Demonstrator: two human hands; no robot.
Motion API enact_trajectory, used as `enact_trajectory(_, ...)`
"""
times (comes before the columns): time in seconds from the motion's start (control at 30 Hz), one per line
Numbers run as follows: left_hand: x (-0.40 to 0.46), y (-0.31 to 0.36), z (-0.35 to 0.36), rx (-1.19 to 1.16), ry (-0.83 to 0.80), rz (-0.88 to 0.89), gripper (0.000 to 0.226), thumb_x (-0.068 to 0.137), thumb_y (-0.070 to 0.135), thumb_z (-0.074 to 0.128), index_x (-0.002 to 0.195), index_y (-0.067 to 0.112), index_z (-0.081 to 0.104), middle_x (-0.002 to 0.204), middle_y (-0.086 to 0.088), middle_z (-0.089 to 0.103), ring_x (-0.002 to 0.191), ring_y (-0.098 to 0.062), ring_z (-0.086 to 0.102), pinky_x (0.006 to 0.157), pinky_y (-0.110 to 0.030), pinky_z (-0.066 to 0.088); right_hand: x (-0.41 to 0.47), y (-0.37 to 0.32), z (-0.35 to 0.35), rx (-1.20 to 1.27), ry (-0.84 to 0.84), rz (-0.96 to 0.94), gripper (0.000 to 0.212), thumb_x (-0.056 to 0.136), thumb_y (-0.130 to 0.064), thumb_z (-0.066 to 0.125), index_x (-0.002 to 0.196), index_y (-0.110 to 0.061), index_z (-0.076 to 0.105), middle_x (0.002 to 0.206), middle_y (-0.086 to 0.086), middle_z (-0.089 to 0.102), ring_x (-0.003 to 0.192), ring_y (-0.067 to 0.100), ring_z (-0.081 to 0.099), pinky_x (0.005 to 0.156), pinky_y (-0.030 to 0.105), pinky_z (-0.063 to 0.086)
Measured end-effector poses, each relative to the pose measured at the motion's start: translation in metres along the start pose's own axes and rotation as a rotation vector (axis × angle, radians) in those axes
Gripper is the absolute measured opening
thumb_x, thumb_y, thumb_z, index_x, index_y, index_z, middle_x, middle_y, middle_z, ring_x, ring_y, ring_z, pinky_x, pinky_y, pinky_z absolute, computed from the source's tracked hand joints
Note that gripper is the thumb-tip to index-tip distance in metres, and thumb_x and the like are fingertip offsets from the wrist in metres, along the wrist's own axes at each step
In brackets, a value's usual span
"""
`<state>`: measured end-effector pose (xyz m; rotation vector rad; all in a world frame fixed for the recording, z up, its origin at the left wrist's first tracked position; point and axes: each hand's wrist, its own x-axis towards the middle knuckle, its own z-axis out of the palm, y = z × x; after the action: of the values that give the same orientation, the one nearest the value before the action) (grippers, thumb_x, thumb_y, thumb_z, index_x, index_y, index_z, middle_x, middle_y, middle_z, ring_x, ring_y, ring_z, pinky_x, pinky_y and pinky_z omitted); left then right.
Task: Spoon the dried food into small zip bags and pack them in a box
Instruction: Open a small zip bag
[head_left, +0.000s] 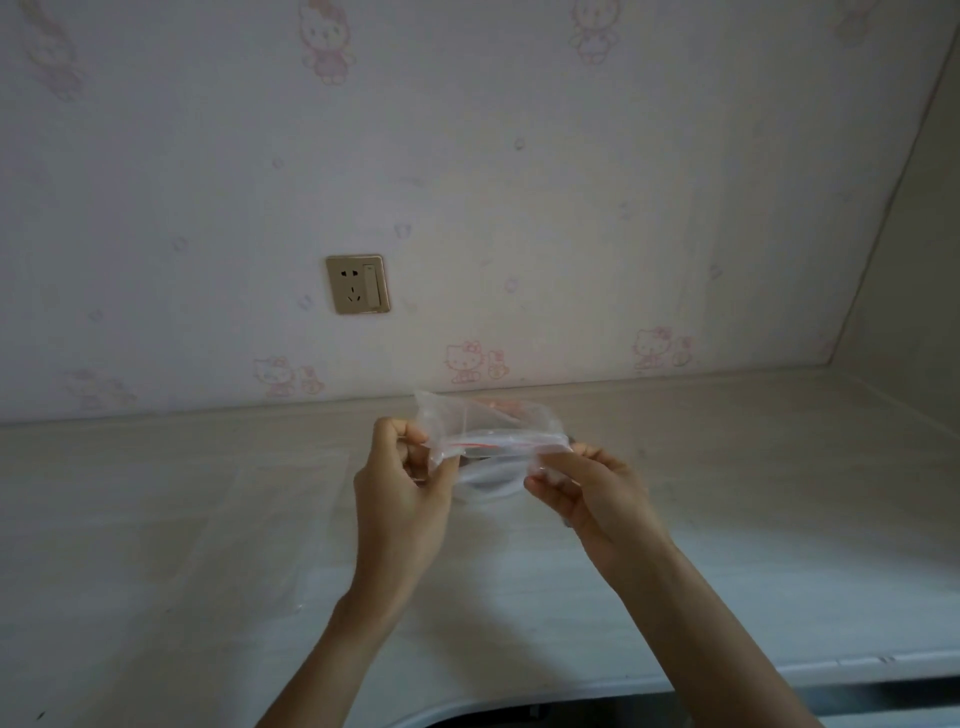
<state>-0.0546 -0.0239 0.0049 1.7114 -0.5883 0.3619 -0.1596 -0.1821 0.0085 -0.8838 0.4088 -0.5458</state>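
Pale wood-grain tabletop, mid-frame: small clear red-striped zip bag is pinched by left hand and right hand; looks like opening's underway, mouth probably gets spread next.

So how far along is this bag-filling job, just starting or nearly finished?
It looks early. Nothing shows as done: no filled bags, box, spoon or dried food are in view. In hand: the left hand and right hand pinch a clear zip bag with a red seal line above the table; it looks empty, though blur makes that uncertain. Filling, sealing and boxing all seem left.
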Motion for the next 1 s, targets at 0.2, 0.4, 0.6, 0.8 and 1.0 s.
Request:
enact_trajectory(0.2,0.002,-0.005,-0.005,0.158,-0.042,0.231,0.036,0.081,0.004,0.085,0.084,0.027,0.058,0.085,0.009,0.063,0.076,-0.007,0.064,0.062,-0.013,0.049,0.004,-0.002,-0.007,-0.02,-0.101,0.056,0.009,0.091,0.001,0.067,0.1,0.0,0.071,0.084,0.015,0.072,0.076,0.023,0.073,0.071,0.035,0.063)
enact_trajectory(0.4,0.008,-0.006,-0.014,0.163,-0.143,0.256,0.039,0.075,0.026,0.092,0.083,0.031,0.054,0.082,0.016,0.061,0.073,-0.008,0.061,0.059,-0.01,0.042,0.003,-0.007,-0.01,-0.095,-0.17,0.111,0.013,0.091,-0.006,0.069,0.079,-0.01,0.068,0.076,0.011,0.069,0.071,0.021,0.072,0.069,0.034,0.062)
enact_trajectory(0.6,0.006,0.003,-0.015,-0.027,-0.321,0.143,0.01,0.089,0.036,0.079,0.083,0.031,0.072,0.073,0.004,0.064,0.068,-0.009,0.062,0.057,-0.031,0.062,0.007,-0.009,-0.012,-0.085,-0.13,0.141,0.007,0.088,-0.005,0.071,0.094,-0.005,0.066,0.068,0.008,0.065,0.062,0.018,0.068,0.065,0.032,0.061)
enact_trajectory(0.8,0.007,0.012,-0.017,-0.425,-0.406,-0.459,0.024,0.09,0.03,0.074,0.099,0.009,0.083,0.096,-0.01,0.08,0.087,-0.019,0.077,0.071,-0.031,0.065,0.008,-0.012,-0.018,-0.007,-0.257,0.304,0.009,0.079,-0.012,0.079,0.085,-0.006,0.081,0.075,0.008,0.066,0.065,0.017,0.066,0.066,0.03,0.061)
enact_trajectory(1.0,0.015,0.014,-0.017,-1.012,-0.419,-1.021,0.016,0.084,0.016,0.071,0.088,0.006,0.082,0.105,-0.014,0.078,0.095,-0.026,0.079,0.084,-0.044,0.065,0.01,-0.009,-0.02,0.112,-0.228,0.286,0.023,0.096,-0.015,0.062,0.093,-0.001,0.08,0.09,0.014,0.069,0.074,0.021,0.064,0.065,0.032,0.062)
